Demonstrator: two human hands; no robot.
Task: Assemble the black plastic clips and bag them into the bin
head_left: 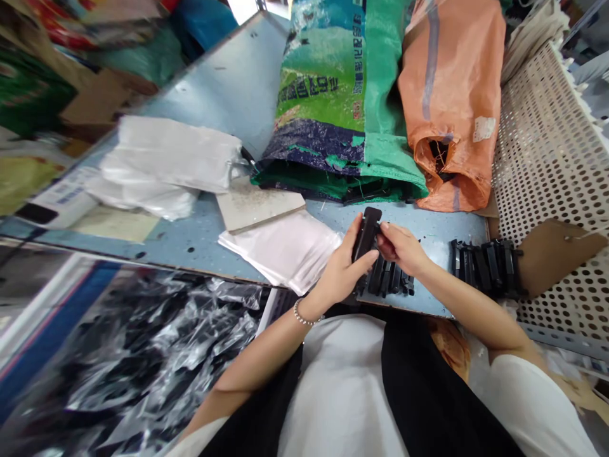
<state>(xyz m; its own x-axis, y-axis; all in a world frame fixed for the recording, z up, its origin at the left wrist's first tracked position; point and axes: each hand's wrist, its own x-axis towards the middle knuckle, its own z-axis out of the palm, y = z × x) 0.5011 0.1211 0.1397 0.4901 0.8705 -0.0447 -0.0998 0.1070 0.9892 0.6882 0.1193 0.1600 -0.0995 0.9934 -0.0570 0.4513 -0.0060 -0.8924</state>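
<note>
My left hand (343,268) is closed around a long black plastic part (369,231) with a rounded top end, held tilted above the table edge. The fingers of my right hand (399,246) are pinched together at the part's right side, near its upper end. What lies between those fingertips is too small to make out. Just below my hands, a row of similar black parts (391,278) lies on the blue table (212,244). Left of my left hand is a stack of thin white sleeves (285,247), with a beige board (259,204) on its upper edge.
A green woven sack (328,95) and an orange sack (451,76) lie open toward me at the back. More black parts (485,263) sit by a perforated white basket (547,127) at right. White packets (166,155) lie left; bagged black items (176,355) fill the space below.
</note>
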